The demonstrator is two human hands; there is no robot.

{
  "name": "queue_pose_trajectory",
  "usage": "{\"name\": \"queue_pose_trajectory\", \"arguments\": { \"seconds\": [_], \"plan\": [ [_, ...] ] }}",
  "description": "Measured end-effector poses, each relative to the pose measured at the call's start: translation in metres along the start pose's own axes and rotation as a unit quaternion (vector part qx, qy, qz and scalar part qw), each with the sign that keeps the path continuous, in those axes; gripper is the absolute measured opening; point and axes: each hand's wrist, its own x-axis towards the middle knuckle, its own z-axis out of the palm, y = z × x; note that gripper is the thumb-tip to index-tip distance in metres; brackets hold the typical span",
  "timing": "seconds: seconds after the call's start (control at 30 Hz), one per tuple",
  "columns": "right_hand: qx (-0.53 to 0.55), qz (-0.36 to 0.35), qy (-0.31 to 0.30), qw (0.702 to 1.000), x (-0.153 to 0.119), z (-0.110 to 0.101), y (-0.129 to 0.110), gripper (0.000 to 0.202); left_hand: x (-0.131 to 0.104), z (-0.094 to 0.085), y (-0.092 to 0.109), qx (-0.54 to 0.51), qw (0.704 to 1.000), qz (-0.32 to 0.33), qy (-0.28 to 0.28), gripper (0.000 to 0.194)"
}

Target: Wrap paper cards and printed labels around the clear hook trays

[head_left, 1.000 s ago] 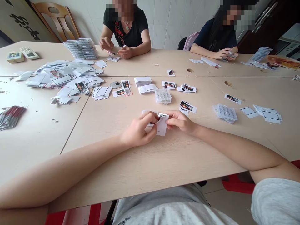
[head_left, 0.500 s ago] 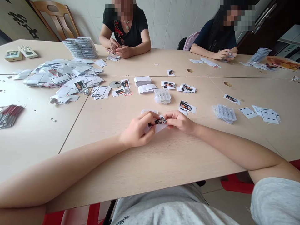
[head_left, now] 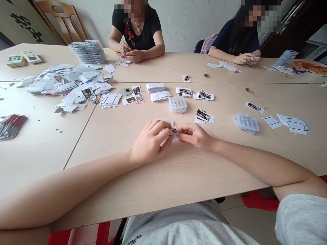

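Between my fingertips is a small printed label [head_left: 174,130] with a dark picture on white. My left hand [head_left: 154,139] pinches its left side and covers most of it. My right hand [head_left: 193,135] grips the right end between thumb and forefinger. Under the fingers shows a white piece [head_left: 175,139], perhaps backing paper; its kind is partly hidden. Just behind my left hand lies a clear plastic case [head_left: 166,120], mostly covered. Beyond my hands a clear compartment box [head_left: 177,104] sits on the table, with printed labels [head_left: 205,115] to its right.
White card stacks [head_left: 155,87] and a tape roll [head_left: 126,91] lie mid-table. A heap of white packets [head_left: 68,80] spreads at left near stacked clear boxes [head_left: 88,51]. More clear boxes [head_left: 246,123] and bordered cards [head_left: 293,123] lie right. Two people [head_left: 138,34] sit opposite, handling small items.
My left fingers have shifted over the label, so less of its dark print shows. My right hand has moved slightly left, closer to my left fingertips.
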Motion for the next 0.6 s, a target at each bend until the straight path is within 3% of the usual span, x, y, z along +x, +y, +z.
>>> {"name": "queue_pose_trajectory", "arguments": {
  "seconds": [0.3, 0.6],
  "plan": [
    [0.009, 0.008, -0.001, 1.000, -0.0003, 0.0000, -0.0036, 0.022, 0.0016, -0.0035, 0.0036, -0.157, 0.983, -0.093, -0.001, 0.007],
    [0.010, 0.000, -0.006, 1.000, 0.0003, -0.0017, -0.0022, 0.025, 0.0009, -0.0053, 0.0065, -0.212, 0.950, -0.229, 0.009, 0.012]
  ]
}}
